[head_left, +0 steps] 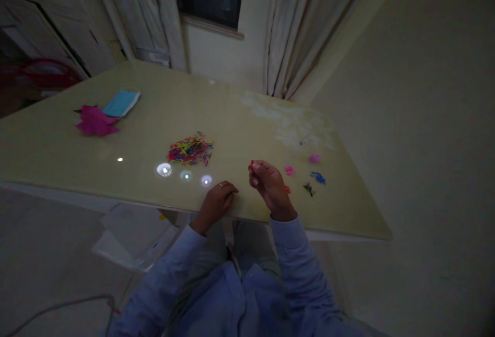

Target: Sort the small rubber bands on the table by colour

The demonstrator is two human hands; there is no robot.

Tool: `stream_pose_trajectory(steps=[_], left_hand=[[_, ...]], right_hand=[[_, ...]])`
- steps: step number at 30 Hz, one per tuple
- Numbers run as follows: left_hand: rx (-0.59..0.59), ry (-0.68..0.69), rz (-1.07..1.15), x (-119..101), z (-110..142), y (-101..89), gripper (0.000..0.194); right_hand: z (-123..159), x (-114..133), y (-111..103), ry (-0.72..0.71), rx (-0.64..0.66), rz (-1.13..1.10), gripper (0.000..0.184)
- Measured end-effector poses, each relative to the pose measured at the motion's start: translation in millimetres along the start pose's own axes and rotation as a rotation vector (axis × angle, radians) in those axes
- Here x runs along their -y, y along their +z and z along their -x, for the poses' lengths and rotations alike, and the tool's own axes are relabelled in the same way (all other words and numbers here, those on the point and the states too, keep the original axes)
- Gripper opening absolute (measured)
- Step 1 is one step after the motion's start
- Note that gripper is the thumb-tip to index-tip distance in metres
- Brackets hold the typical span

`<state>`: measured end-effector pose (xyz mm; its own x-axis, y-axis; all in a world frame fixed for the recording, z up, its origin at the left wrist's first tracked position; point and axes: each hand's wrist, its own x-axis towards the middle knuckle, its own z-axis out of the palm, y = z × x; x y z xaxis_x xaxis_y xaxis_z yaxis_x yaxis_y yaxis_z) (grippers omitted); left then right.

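While the left hand (217, 202) rests half-curled on the table (232, 115), any grip hidden, the right hand (269, 182) pinches a red piece (251, 165) between closed fingertips above the surface, best held lightly; farther off lies the mixed pile (189, 150)

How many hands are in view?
2: the left hand at the near edge of the table; the right hand to its right, pinching a small red piece.
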<state>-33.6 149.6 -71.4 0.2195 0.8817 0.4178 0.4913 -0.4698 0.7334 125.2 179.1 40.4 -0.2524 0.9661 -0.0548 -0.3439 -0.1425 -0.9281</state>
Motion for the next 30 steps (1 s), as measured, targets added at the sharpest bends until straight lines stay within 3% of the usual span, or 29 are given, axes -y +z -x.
stream_pose_trajectory(steps=[4, 10, 12, 14, 21, 30], left_hand=[[-0.028, 0.033, -0.022, 3, 1, 0.9, 0.023], [-0.05, 0.061, -0.063, 5, 1, 0.6, 0.022], [-0.036, 0.054, -0.07, 6, 1, 0.4, 0.022], [-0.025, 0.04, -0.073, 7, 2, 0.0, 0.021], [-0.017, 0.006, -0.08, 8, 2, -1.4, 0.023], [-0.016, -0.002, -0.075, 6, 1, -1.9, 0.022]], right_hand=[[10, -5, -33, -0.067, -0.148, 0.216, 0.024], [30, -9, -127, -0.251, -0.492, 0.929, 0.03], [37, -10, -154, -0.27, -0.518, 1.151, 0.032], [44, -13, -172, -0.265, -0.457, 1.313, 0.033], [50, -24, -186, -0.207, -0.335, 1.444, 0.029], [53, -25, -181, -0.223, -0.401, 1.232, 0.037]])
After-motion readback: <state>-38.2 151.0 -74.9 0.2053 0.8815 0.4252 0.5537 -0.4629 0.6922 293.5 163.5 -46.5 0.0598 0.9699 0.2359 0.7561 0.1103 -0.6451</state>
